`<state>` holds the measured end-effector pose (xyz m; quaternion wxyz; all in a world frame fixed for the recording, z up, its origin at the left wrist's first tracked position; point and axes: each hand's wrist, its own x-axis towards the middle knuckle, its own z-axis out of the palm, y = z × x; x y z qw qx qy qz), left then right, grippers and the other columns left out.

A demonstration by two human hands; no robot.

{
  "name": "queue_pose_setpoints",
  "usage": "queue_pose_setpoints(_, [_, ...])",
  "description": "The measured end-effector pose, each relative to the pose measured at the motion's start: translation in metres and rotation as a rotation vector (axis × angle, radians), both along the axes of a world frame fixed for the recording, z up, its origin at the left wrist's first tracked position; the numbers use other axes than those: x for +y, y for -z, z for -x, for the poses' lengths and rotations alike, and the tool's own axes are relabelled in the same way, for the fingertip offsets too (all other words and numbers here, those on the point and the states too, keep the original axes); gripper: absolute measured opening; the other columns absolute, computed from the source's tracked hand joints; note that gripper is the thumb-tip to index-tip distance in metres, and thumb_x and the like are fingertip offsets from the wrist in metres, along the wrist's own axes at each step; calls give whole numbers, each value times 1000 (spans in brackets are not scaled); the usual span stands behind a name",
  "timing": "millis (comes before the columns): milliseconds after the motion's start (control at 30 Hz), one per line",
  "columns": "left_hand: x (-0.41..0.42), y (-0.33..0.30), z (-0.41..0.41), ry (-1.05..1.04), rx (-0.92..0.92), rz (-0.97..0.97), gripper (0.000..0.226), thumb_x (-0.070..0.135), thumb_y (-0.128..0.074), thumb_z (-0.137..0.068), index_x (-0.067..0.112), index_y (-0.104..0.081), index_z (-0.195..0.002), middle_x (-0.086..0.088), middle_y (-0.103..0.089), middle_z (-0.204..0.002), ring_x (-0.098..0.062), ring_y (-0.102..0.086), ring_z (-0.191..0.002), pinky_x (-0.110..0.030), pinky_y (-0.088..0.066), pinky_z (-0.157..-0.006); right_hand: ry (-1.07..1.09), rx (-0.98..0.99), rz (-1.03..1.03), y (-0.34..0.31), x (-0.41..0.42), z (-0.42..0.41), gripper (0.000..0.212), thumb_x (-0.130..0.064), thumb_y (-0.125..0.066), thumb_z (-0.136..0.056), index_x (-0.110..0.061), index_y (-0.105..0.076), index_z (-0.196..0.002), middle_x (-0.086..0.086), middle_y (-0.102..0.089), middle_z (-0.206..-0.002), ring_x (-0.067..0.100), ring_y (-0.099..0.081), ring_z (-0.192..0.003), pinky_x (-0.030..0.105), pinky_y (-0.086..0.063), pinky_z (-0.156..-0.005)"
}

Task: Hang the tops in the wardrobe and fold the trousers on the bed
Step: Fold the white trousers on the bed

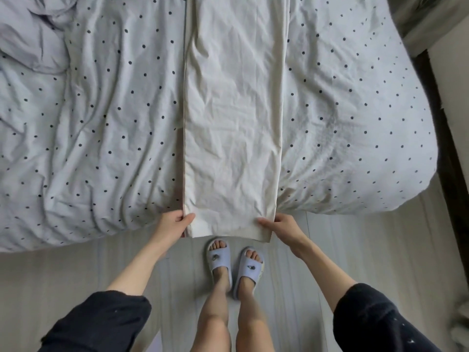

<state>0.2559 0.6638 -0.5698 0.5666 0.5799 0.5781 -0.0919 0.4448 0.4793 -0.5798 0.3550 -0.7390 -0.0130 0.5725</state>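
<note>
Your left hand (175,223) and right hand (280,224) pinch the hem corners of the cream trousers (233,118), laid lengthwise on the dotted bed (101,123) (hem overhanging its near edge); uneven lifting could skew the fold.

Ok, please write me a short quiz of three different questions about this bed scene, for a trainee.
1. True or false: the cream cotton trousers lie lengthwise on the white bedcover with dark dots.
2. Which part of the trousers does each hand pinch? A) the waistband B) the hem corners C) the knees
3. Fill in: the hem end hangs past the bed edge, above the person's pale blue ____.

Key: 1 true. 2 B: the left hand and the right hand each pinch one corner of the near hem. 3 slippers.
</note>
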Motion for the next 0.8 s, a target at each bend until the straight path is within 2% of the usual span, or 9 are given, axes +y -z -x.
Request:
queue_pose_setpoints(33, [-3, -6, 2, -36, -9, 33, 18, 13, -57, -92, 6, -56, -76, -10, -51, -77, -18, -46, -77, -30, -38, -67, 8, 30, 4, -5, -5, 3, 21, -27, -67, -87, -10, -66, -99, 1, -67, -101, 12, -61, -89, 15, -48, -69])
queue_pose_setpoints(133, [-7, -28, 7, -104, -43, 157, 15, 14, -57, -92, 4, -55, -82, -15, -54, -84, -21, -51, -75, -30, -45, -66, 66, 153, 18, -20, -16, 10, 25, -25, -64, -89, -10, -62, -108, 7, -66, -114, 22, -61, -105, 36, -48, -95])
queue_pose_setpoints(333, [11, -85, 0, -20, -34, 346, 15, 18, -63, -89, 4, -59, -83, -19, -65, -81, -26, -64, -68, -26, -55, -58, 191, 214, 37, -66, -14, 2, 28, -10, -65, -86, 0, -57, -111, 12, -65, -101, 22, -61, -85, 30, -52, -75])
queue_pose_setpoints(400, [23, -102, -11, -14, -54, 377, 19, 18, -63, -88, 0, -62, -94, -17, -69, -80, -26, -69, -66, -26, -53, -55, 192, 185, 36, -82, -9, -9, 17, -9, -66, -84, -3, -60, -99, 8, -66, -83, 20, -64, -71, 29, -52, -69])
queue_pose_setpoints(467, [41, -121, -33, -72, -94, 387, 18, 17, -62, -86, 1, -64, -93, -12, -70, -71, -21, -68, -56, -20, -49, -45, 225, 157, 10, -101, 4, -28, 6, -10, -65, -84, -6, -61, -88, 4, -65, -66, 17, -65, -61, 25, -50, -59])
queue_pose_setpoints(600, [86, -146, -99, -206, -204, 357, 19, 18, -51, -92, 7, -63, -82, -6, -70, -63, -15, -65, -47, -13, -41, -35, 383, 171, -82, -134, 55, -79, 12, -15, -58, -88, -10, -59, -77, 1, -58, -56, 14, -64, -53, 20, -45, -47])
queue_pose_setpoints(667, [109, -150, -135, -233, -283, 323, 27, 22, -42, -96, 6, -62, -88, -7, -72, -69, -16, -68, -57, -16, -47, -42, 422, 118, -162, -144, 91, -106, 14, -22, -55, -91, -12, -58, -81, 0, -58, -59, 14, -63, -58, 21, -48, -50])
queue_pose_setpoints(733, [120, -147, -159, -230, -357, 263, 36, 32, -37, -100, 5, -57, -110, -7, -70, -96, -18, -67, -87, -25, -54, -67, 454, 56, -262, -146, 116, -124, 23, -34, -50, -94, -12, -56, -92, 3, -65, -76, 17, -63, -75, 28, -52, -65])
queue_pose_setpoints(800, [122, -131, -169, -115, -296, 118, 40, 37, -36, -100, 12, -49, -128, -1, -59, -114, -18, -53, -112, -35, -45, -93, 430, 3, -288, -135, 132, -131, 30, -41, -46, -96, -13, -52, -105, 2, -61, -96, 17, -58, -91, 33, -49, -78])
